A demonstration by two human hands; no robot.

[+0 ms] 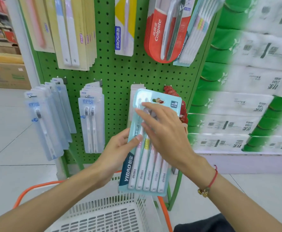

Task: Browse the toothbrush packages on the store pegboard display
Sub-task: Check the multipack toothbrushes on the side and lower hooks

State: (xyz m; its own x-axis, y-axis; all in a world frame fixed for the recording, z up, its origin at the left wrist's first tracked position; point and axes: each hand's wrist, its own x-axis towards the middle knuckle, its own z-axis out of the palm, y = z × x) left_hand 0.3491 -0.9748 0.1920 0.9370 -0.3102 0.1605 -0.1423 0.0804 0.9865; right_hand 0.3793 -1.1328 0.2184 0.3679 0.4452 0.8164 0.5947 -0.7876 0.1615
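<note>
A light-blue YIBAO multi-pack of toothbrushes [147,174] is held upright in front of the green pegboard [117,72]. My left hand [115,153] grips its left edge, thumb on the front and fingers behind. My right hand [163,133] lies over the front of the pack with straight, spread fingers touching the blister near the brush heads. More packs hang on pegs: clear blue ones [48,118] at lower left, twin-brush packs [91,121] in the middle, a FROG pack [123,25], red Colgate packs [160,30] and cream packs [73,30] above.
A white plastic basket [106,213] with an orange handle [36,186] sits directly below my arms. Stacked green-and-white tissue packages [240,97] fill the right side. Cardboard boxes [4,74] stand at far left on the pale tiled floor.
</note>
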